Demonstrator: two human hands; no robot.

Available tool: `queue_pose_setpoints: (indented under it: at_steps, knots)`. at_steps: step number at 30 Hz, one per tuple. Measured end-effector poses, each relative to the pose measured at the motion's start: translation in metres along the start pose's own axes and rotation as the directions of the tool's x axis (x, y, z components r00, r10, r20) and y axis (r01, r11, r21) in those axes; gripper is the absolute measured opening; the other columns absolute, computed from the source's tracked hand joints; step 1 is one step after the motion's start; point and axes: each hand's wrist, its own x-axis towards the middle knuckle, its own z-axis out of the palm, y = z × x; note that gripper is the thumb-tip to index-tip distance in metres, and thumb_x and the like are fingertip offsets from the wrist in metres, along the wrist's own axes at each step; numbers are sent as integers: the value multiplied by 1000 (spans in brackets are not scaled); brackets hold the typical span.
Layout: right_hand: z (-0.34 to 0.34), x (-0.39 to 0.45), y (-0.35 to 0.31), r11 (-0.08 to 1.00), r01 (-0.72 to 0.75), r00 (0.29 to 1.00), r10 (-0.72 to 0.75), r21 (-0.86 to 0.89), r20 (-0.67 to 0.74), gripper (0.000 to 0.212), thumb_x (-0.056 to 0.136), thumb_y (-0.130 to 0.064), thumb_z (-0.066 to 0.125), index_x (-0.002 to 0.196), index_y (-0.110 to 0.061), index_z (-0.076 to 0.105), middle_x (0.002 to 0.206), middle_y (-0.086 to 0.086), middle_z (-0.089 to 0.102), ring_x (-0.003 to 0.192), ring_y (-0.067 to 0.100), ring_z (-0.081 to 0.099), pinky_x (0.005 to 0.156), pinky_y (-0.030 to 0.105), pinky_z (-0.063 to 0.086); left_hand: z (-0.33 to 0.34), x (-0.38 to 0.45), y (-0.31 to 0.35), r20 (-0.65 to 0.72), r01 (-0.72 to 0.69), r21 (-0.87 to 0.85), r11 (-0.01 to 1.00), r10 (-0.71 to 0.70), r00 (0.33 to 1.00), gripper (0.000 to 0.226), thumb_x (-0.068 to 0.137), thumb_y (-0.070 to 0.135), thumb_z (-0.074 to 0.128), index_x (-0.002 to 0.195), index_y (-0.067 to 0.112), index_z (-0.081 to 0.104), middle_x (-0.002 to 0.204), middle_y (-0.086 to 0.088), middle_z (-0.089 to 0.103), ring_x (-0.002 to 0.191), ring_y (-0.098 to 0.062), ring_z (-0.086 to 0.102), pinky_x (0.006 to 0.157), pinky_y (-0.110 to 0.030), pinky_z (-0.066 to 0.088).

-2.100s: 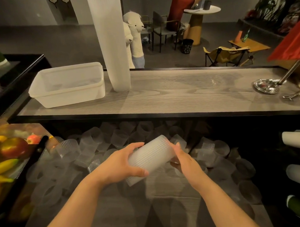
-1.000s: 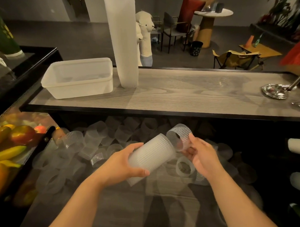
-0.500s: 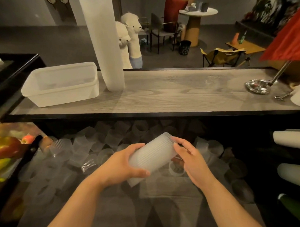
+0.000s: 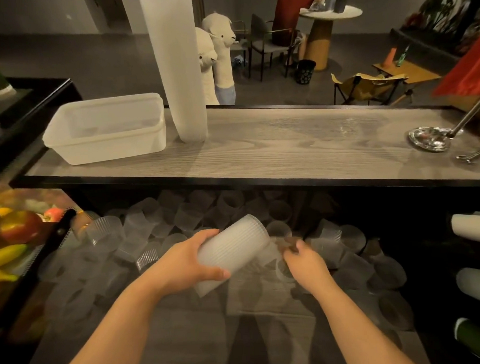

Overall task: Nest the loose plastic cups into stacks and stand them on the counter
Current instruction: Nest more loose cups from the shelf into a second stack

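Pretty dim in here, warm light mostly hitting my tabletop [image 4: 273, 153] and forearms, the cup pile [image 4: 159, 228] below sits murky and soft, and the wide lens bends the edges.

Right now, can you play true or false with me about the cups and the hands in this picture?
1. The left hand holds a stack of nested cups. True.
2. The stack in the hand is standing upright on the counter. False: it is tilted, held above the loose cups lying below the counter.
3. A tall stack stands on the counter beside a white tub. True.
4. The white tub is full of fruit. False: no fruit shows in it; the fruit lies at the far left.
5. The right hand reaches down among the loose cups. True.
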Motion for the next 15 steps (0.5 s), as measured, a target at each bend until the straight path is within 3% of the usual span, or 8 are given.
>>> queue_pose_setpoints:
  at_steps: [2,4,9,15]
  knots:
    - [6,8,7,932,-98,994,106,-350,2,42,98,-40,49,137,-23,48,129,6,57,113,25,57,87,31,47,-4,-2,-3,-14,15,6,1000,-15,1000,94,69,53,86,146,50,32,131,16,51,111,-3,54,85,-22,46]
    - [16,12,15,850,-107,992,129,-516,6,40,99,-39,47,136,-23,48,133,5,54,117,26,57,89,33,47,-7,-4,-4,-23,21,1,1000,-21,1000,94,69,53,85,146,50,32,131,15,50,111,-4,54,85,-22,47]
    - [35,24,37,862,-100,994,104,-497,-20,34,102,-38,33,122,-22,56,130,3,59,117,24,56,96,30,42,-7,-6,-7,-29,27,-1,1000,-27,999,92,69,53,85,145,50,33,129,16,51,111,-6,54,88,-26,49]
    - [37,29,48,920,-160,985,171,-358,0,31,99,-14,43,122,-13,64,124,12,64,115,29,59,92,31,47,-5,-11,-8,-16,33,37,999,-33,999,90,72,53,83,145,47,31,131,16,49,112,-8,54,95,-29,49]
